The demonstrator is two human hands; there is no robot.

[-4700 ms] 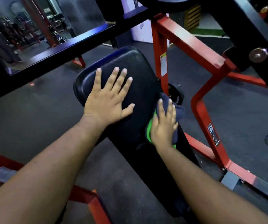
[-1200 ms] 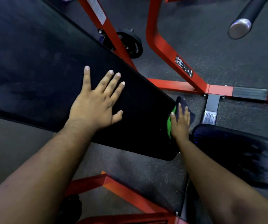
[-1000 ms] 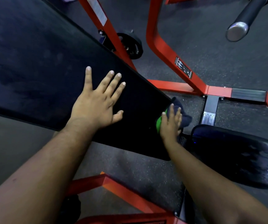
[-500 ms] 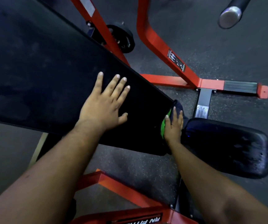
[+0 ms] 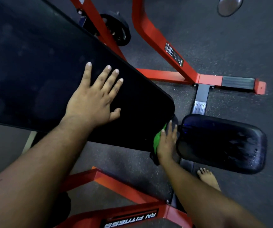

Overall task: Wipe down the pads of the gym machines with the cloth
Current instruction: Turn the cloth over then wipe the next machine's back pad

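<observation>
The right hand (image 5: 166, 142) pressed the green cloth (image 5: 158, 141) with straight fingers against the back pad's (image 5: 53, 66) lower end, beside the seat pad (image 5: 221, 143). The left hand (image 5: 93, 99) lay flat, fingers spread, on the back pad. Red frame (image 5: 157, 38) stood on dark floor (image 5: 231, 46).

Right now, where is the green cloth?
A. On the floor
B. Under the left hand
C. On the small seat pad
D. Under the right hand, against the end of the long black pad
D: the right hand presses the green cloth against the long black pad's lower end.
</observation>
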